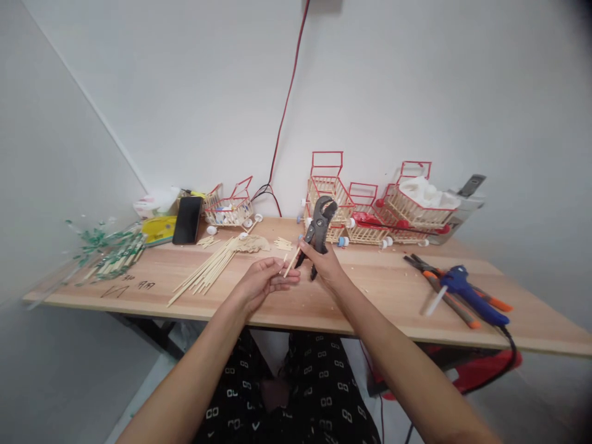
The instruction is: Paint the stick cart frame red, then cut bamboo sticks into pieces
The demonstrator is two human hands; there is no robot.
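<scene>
My right hand (324, 262) is closed around a black hand cutter (319, 225), held upright with its curved jaws at the top. A short wooden stick (291, 263) slants down from my right thumb toward the fingers of my left hand. My left hand (266, 280) is turned palm up with bent fingers, and a small cut stick piece (285, 259) shows at its thumb tip. Left of the hands, a fan of long wooden sticks (208, 271) lies on the table. Short cut sticks (283, 244) rest in a small pile just behind my hands.
Small stick-built carts with red handles (328, 185) stand along the wall, with another cart (229, 213) at back left. A phone (187, 220), a yellow packet (160, 230) and wrapped sticks (118, 256) lie left. Pliers (444, 290) and a blue glue gun (474, 296) lie right.
</scene>
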